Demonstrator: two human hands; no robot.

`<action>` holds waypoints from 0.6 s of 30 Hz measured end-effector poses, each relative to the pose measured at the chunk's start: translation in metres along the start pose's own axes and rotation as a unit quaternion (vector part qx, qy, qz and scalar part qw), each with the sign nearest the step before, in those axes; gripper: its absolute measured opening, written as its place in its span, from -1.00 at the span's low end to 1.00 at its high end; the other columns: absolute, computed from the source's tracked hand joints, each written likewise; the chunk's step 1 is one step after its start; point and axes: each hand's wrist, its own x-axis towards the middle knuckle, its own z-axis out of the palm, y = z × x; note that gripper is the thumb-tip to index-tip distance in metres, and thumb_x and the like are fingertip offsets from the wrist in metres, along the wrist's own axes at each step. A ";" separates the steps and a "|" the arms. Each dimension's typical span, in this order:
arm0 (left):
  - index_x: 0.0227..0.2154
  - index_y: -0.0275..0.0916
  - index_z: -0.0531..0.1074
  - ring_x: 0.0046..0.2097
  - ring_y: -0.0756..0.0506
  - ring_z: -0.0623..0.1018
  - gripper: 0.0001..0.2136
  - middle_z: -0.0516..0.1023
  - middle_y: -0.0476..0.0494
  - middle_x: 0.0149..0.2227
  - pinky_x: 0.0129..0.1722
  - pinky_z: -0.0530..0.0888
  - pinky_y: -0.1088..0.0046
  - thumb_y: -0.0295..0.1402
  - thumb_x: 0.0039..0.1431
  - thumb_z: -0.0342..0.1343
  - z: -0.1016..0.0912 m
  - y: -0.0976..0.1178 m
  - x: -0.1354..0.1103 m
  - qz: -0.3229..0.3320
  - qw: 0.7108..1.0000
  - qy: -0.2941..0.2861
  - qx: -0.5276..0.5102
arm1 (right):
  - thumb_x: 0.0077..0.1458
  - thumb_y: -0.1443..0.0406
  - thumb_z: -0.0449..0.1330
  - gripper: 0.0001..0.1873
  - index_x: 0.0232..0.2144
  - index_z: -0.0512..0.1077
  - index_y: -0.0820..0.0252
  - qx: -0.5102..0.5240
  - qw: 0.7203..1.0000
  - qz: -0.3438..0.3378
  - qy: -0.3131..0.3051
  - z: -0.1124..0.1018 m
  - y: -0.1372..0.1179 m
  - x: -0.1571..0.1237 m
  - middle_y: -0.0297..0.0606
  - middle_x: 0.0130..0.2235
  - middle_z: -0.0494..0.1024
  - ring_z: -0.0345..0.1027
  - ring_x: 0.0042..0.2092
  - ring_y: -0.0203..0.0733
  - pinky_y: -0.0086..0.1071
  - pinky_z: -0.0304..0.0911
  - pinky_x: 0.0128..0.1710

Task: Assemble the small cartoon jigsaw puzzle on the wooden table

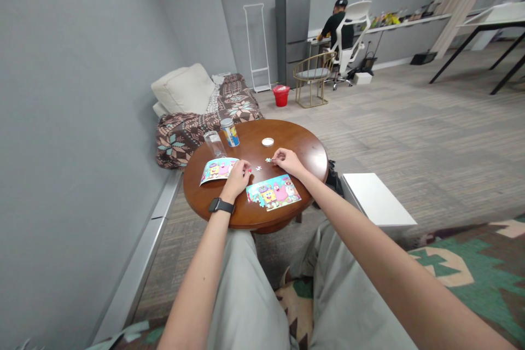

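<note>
Two hands at a jigsaw on a round table, seen from the head camera.
The right hand has its grip pinched shut on a small puzzle piece, held just above the table beyond the half-built puzzle. The left hand rests with fingers curled beside a picture card; I cannot tell whether its grip holds anything. A loose piece lies between the hands. Further back stand a glass, a can and a white lid. Another person sits at a far counter.
</note>
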 end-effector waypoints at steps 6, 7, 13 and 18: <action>-0.29 -0.21 0.31 -0.23 -0.07 0.46 -0.85 0.39 -0.12 -0.22 -0.11 0.45 0.29 -0.57 0.12 0.00 0.002 -0.003 0.000 0.005 1.000 -0.003 0.005 | -0.07 0.28 0.22 -0.79 -0.52 0.20 0.11 0.013 1.000 -0.006 0.001 0.000 -0.002 -0.001 -0.42 -0.51 0.43 0.41 -0.44 -0.26 -0.43 0.30 -0.41; -0.29 -0.21 0.31 -0.23 -0.07 0.45 -0.85 0.39 -0.11 -0.22 -0.12 0.45 0.30 -0.57 0.11 0.00 0.002 -0.004 0.000 0.007 1.000 -0.003 0.004 | -0.07 0.28 0.21 -0.79 -0.53 0.19 0.10 0.008 1.000 -0.007 0.002 -0.001 -0.003 -0.001 -0.43 -0.52 0.42 0.40 -0.44 -0.25 -0.43 0.30 -0.41; -0.28 -0.21 0.30 -0.25 -0.05 0.45 -0.77 0.36 -0.10 -0.22 -0.16 0.46 0.34 -0.64 0.01 0.00 0.001 -0.001 -0.001 0.012 1.000 -0.003 0.010 | -0.12 0.32 0.17 -0.89 -0.51 0.26 0.12 -0.024 1.000 -0.008 0.006 -0.003 -0.010 -0.003 -0.42 -0.53 0.41 0.32 -0.46 -0.27 -0.42 0.22 -0.41; -0.30 -0.20 0.29 -0.24 -0.07 0.45 -0.76 0.37 -0.10 -0.24 -0.18 0.45 0.34 -0.63 -0.03 0.02 0.000 0.001 -0.001 0.012 1.000 -0.008 0.013 | -0.13 0.33 0.17 -0.96 -0.50 0.37 0.15 -0.034 0.999 -0.020 0.004 -0.005 -0.012 -0.003 -0.37 -0.49 0.46 0.35 -0.40 -0.25 -0.39 0.27 -0.31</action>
